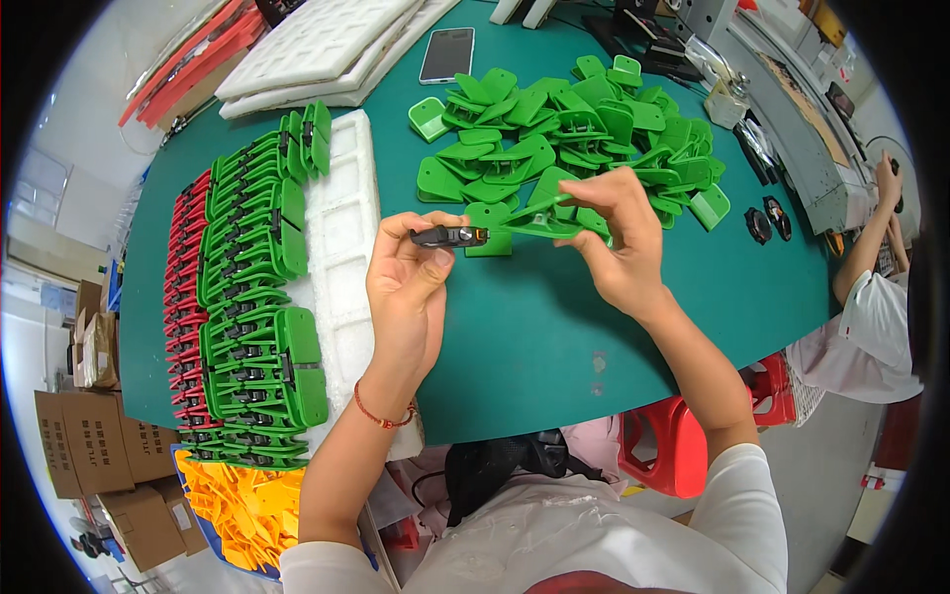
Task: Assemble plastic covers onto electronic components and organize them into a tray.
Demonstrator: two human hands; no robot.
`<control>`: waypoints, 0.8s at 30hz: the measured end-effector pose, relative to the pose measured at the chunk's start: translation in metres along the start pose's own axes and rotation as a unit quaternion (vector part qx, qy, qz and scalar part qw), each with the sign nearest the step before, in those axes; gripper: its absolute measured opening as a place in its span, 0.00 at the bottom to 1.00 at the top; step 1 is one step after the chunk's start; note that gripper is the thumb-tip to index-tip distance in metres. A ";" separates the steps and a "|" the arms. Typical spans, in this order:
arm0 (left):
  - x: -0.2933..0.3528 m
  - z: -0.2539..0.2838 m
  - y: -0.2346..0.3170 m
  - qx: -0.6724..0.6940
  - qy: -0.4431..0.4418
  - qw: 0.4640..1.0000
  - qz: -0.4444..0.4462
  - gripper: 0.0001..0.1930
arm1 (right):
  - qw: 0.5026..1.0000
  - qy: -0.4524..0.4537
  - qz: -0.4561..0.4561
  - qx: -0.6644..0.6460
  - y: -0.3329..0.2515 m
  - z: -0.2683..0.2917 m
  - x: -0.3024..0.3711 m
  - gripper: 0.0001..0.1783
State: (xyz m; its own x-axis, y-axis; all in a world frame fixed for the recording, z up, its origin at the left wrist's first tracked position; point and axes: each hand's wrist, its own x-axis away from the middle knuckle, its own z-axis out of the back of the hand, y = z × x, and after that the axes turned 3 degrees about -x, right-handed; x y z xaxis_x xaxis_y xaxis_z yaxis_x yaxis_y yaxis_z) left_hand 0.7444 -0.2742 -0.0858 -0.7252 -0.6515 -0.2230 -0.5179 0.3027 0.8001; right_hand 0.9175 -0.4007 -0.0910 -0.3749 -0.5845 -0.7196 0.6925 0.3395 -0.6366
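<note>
Both forearms rose from the lower edge of the view and met above the green table (554, 327). The left hand (406, 282) was turned palm toward the person, its wrist bent slightly and ringed by a thin red cord, and its fingers were curled closed around a small black part (450, 236), pinched between thumb and fingertips with one end poking out to the right. The right hand (618, 238) came in from the other side with its wrist cocked, the thumb and first fingers gripping a flat green plastic piece (534, 223) whose narrow end touched the black part. The two things were held together in the air just over the table, in front of a loose heap of green pieces (584, 124). To the left, finished green clips (257, 297) stood in rows beside a white foam tray (341, 247), with red clips (186, 287) lined up farther out. A phone (447, 54) lay beyond the heap.
</note>
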 end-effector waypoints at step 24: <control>-0.003 -0.003 0.010 0.068 0.085 0.992 0.067 0.18 | 0.968 -0.149 0.000 0.203 0.010 -0.039 0.006 0.29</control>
State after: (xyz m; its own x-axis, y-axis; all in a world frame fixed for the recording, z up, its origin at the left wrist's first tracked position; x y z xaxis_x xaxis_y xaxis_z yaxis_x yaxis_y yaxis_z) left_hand 0.7434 -0.2714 -0.0755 -0.7109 -0.7031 -0.0143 -0.4870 0.4774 0.7314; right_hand 0.8976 -0.3723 -0.1125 -0.2227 -0.7914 -0.5692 0.9000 0.0575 -0.4321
